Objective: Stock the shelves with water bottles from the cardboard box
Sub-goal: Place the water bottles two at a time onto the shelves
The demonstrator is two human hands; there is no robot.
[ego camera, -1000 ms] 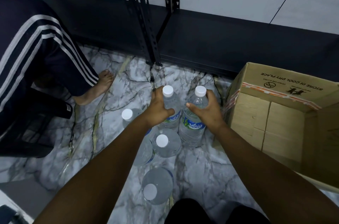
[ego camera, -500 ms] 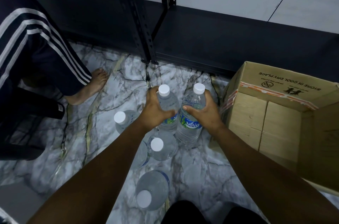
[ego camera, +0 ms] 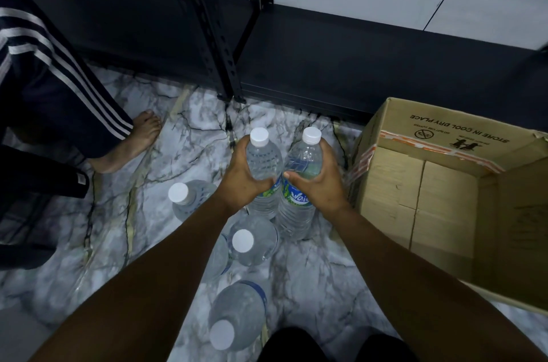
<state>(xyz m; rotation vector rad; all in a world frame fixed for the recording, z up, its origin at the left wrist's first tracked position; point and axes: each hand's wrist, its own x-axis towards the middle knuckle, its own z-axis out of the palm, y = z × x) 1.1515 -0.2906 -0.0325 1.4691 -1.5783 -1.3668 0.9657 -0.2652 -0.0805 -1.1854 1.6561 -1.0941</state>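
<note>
1. Five water bottles show on the marble floor (ego camera: 184, 136), all clear with white caps
2. The left hand (ego camera: 246, 181) has its grip curled round the left held bottle (ego camera: 262, 163), fingers wrapped about its upper body
3. The right hand (ego camera: 318, 183) has its grip curled round the right held bottle (ego camera: 305, 160), which touches the other held bottle at the label
4. Three more stand untouched: a far-left bottle (ego camera: 186, 198), a middle bottle (ego camera: 252, 240) just near of the held pair, and a near bottle (ego camera: 234, 317) between the forearms
5. One open cardboard box (ego camera: 415, 183) sits to the right, just beside the right hand
6. Two black shelves (ego camera: 355, 65) meet at uprights on the far side, with nothing seen on them
7. One bare foot (ego camera: 130, 145) of another person in striped trousers rests at far left
</note>
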